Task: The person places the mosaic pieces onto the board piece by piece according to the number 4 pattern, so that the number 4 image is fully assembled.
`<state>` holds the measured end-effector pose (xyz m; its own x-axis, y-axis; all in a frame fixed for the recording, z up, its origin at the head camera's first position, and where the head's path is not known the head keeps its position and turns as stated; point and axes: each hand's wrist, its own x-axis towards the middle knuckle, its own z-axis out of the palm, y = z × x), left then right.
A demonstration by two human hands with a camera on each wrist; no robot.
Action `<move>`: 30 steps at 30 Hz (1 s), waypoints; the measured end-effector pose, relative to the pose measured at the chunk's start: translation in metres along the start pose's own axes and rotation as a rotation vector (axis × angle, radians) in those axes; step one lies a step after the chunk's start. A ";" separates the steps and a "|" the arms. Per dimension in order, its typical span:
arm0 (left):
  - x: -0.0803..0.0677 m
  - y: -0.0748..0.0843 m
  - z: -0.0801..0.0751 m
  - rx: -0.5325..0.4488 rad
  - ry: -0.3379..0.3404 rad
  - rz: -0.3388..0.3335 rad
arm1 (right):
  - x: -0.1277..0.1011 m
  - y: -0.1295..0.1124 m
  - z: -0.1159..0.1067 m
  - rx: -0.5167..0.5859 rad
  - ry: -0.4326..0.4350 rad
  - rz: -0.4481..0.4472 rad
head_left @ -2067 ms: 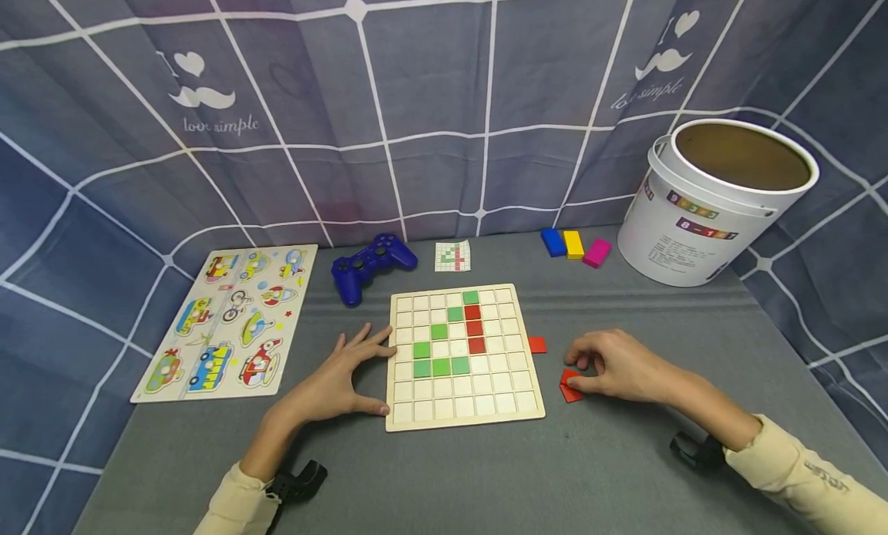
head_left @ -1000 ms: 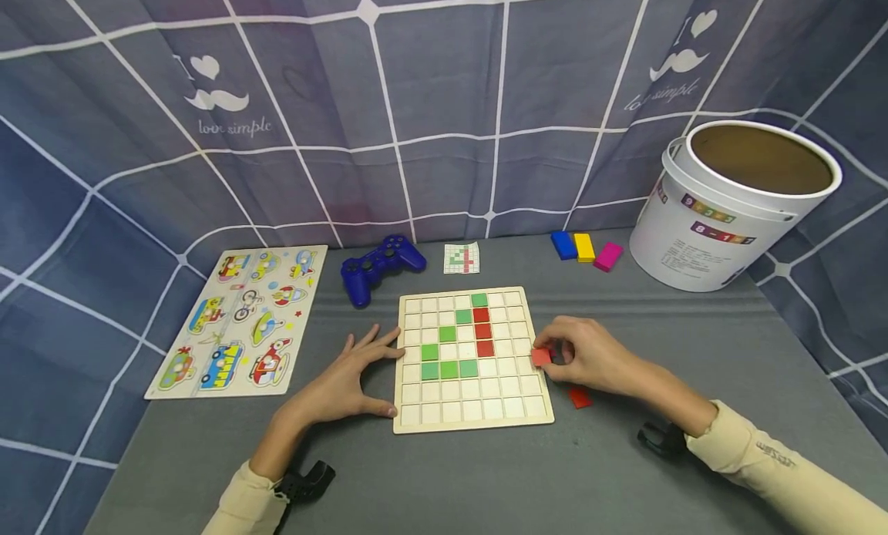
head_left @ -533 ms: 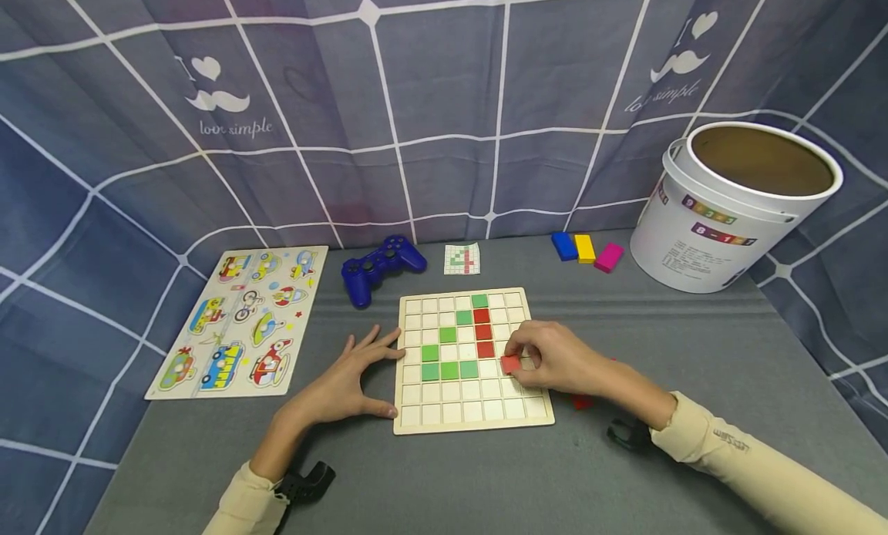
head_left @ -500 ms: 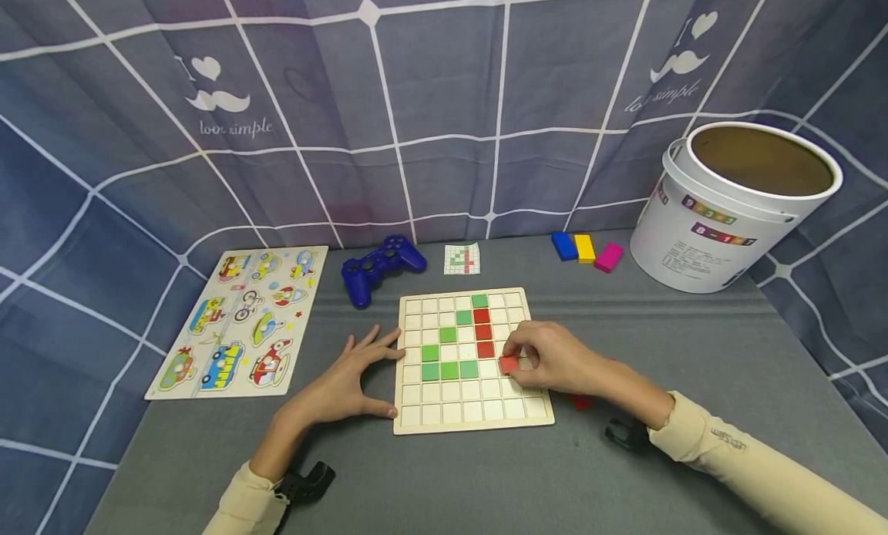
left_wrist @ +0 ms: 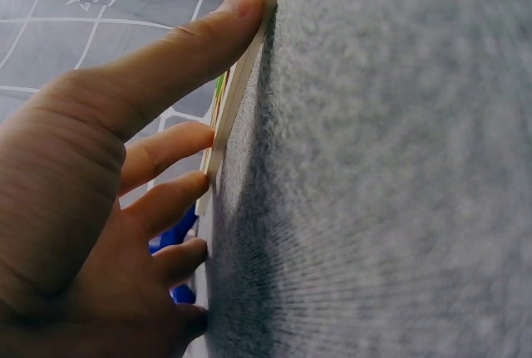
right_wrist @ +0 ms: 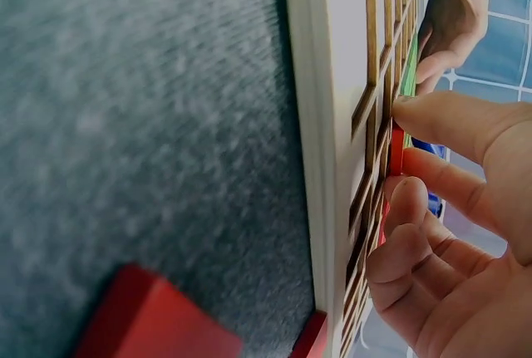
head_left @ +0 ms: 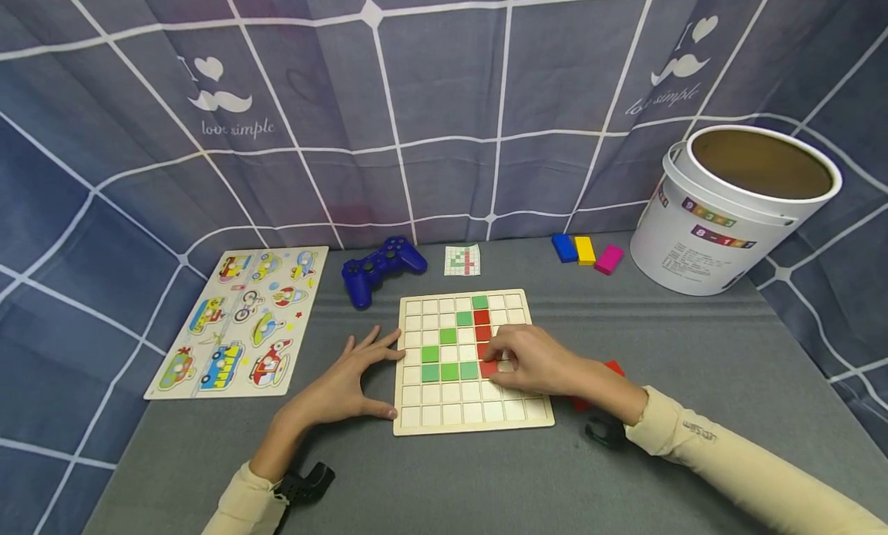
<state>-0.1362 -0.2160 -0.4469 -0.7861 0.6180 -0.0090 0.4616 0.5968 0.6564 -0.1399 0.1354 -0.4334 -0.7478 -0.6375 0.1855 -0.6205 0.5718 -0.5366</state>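
Now the red tile met the board

Meanwhile the right hand [head_left: 530, 363] had moved left from the board's edge and pinched a red tile [head_left: 489, 368] down into a square beside the green tiles [head_left: 448, 371]. The left hand [head_left: 344, 381], fingers spread flat, kept bracing the grid board [head_left: 463, 419] on the desk [head_left: 444, 473]. Two spare red pieces [head_left: 613, 368] lay behind the right wrist.

Small flat red square tile [head_left: 489, 368], seated in a cell of a pale wooden grid board [head_left: 463, 419], just right of a row of three green tiles and below a column of red ones. Board flat on grey felt, most cells bare. Tile partly hidden under fingertips.
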 end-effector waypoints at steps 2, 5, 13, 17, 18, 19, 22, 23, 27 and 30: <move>0.000 0.000 0.000 0.002 -0.002 0.000 | 0.001 -0.001 0.001 -0.002 0.000 -0.001; 0.000 -0.001 0.000 0.001 -0.001 -0.001 | 0.002 -0.002 0.000 -0.008 -0.005 0.000; 0.000 -0.002 0.000 0.002 -0.001 0.000 | -0.010 0.007 -0.019 -0.005 0.014 0.042; 0.001 -0.002 0.000 0.004 -0.004 -0.001 | -0.022 0.016 -0.033 -0.029 0.005 0.091; 0.001 -0.001 -0.001 0.003 -0.003 -0.001 | -0.024 0.018 -0.037 -0.039 0.002 0.102; 0.001 0.000 -0.001 0.003 -0.002 -0.001 | -0.027 0.021 -0.040 -0.048 0.002 0.112; 0.000 0.001 -0.002 0.003 0.003 0.003 | -0.033 0.028 -0.047 -0.072 0.003 0.139; 0.000 0.001 -0.002 0.002 0.004 0.003 | -0.034 0.030 -0.048 -0.074 0.002 0.146; -0.001 0.000 -0.002 -0.001 0.008 0.005 | -0.038 0.036 -0.050 -0.075 -0.025 0.157; 0.000 -0.001 0.000 0.000 0.006 0.013 | -0.041 0.039 -0.048 -0.080 -0.056 0.167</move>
<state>-0.1363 -0.2163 -0.4477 -0.7827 0.6224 0.0039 0.4715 0.5888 0.6565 -0.1442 0.2086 -0.4229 -0.8289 -0.5570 0.0524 -0.5077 0.7096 -0.4886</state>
